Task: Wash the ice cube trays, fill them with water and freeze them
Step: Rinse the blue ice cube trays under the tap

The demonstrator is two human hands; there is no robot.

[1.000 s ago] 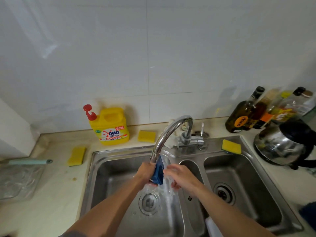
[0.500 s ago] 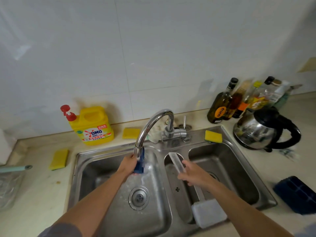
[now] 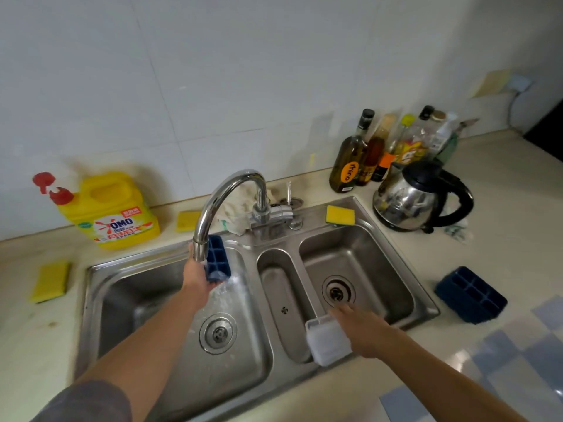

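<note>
Since half a second ago, we are bringing our right hand (image 3: 362,330) down beside the white plastic piece (image 3: 327,342) at the sink's (image 3: 396,254) near rim; whether its fingers are gripping it, we cannot tell. Our left hand (image 3: 196,277) is grasping the blue ice cube tray (image 3: 217,257) under the running faucet (image 3: 219,193). A second blue tray (image 3: 470,295) is lying on the counter (image 3: 502,239).

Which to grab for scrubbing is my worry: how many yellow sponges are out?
3. One sponge on the counter left of the sink, one between the detergent jug and the faucet, one on the sink's back rim near the kettle. More may be hidden.
</note>
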